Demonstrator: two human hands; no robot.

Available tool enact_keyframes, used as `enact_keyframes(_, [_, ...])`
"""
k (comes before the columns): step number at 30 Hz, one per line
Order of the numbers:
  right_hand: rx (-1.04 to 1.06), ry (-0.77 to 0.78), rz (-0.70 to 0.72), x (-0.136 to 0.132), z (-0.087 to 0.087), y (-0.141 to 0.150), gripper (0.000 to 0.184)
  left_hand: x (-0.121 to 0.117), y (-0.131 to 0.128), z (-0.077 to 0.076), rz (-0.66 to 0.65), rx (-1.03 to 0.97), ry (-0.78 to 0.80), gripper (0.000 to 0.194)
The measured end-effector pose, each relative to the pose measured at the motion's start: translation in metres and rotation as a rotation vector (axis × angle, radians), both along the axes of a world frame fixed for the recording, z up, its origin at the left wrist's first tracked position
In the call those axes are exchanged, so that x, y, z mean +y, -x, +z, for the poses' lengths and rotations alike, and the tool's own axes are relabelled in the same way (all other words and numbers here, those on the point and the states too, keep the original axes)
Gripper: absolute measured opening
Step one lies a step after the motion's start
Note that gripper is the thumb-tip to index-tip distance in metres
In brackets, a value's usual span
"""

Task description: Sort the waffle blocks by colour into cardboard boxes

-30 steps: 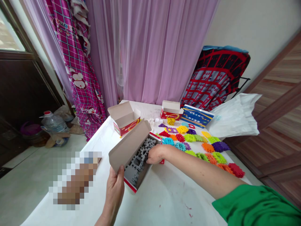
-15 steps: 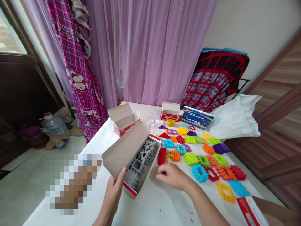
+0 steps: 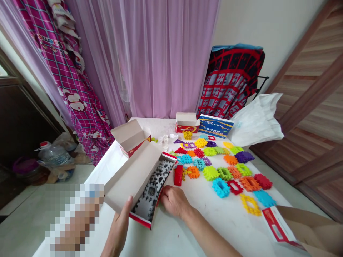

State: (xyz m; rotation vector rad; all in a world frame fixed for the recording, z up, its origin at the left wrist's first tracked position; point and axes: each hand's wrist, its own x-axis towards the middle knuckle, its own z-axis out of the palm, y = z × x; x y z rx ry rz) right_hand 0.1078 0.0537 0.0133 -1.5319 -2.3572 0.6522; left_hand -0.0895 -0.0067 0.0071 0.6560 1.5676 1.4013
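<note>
My left hand (image 3: 120,221) grips the near left corner of an open cardboard box (image 3: 140,219), its thumb on the raised inner flap. Grey interlocking plastic pieces (image 3: 151,191) lie inside the box, some with window-like openings. My right hand (image 3: 174,201) is closed, its curled fingers against the box's right wall; their tips are hidden, so I cannot tell what they hold. Just beyond that hand a small red block (image 3: 178,175) lies on the table, beside an orange piece (image 3: 193,172).
Several coloured interlocking pieces (image 3: 221,188) spread across the table's right side. Two open boxes (image 3: 134,137) (image 3: 187,125), white cubes (image 3: 171,136), a blue printed box (image 3: 215,125) and a white bag (image 3: 254,121) stand farther back. Another open box (image 3: 277,223) is at lower right. A pixelated patch covers the lower left.
My right hand has moved left, from beside the box to its right wall. The grey pieces now show lying flatter in the box. The camera view has shifted somewhat.
</note>
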Motion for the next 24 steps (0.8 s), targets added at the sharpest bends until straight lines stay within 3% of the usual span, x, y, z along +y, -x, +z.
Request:
enact_keyframes(4, [0.339,-0.169,-0.315,0.006,-0.021,0.003,0.023,-0.003,0.004,0.0,-0.026,0.038,0.065,0.068])
enact_keyframes(6, [0.496,-0.282,-0.394,0.012,-0.031,0.003,0.032,-0.005,0.004,0.004,-0.057,0.098,0.083,0.073])
enact_keyframes(10, [0.576,-0.364,-0.391,0.019,-0.042,0.004,0.051,-0.008,-0.002,0.011,-0.073,0.231,0.142,0.08])
enact_keyframes(20, [0.587,-0.288,-0.451,0.016,-0.044,0.013,0.048,-0.019,-0.027,0.018,-0.124,0.313,0.187,0.07])
enact_keyframes(24, [0.612,-0.27,-0.458,0.015,-0.043,0.012,0.046,-0.026,-0.028,0.019,-0.222,0.413,0.143,0.069])
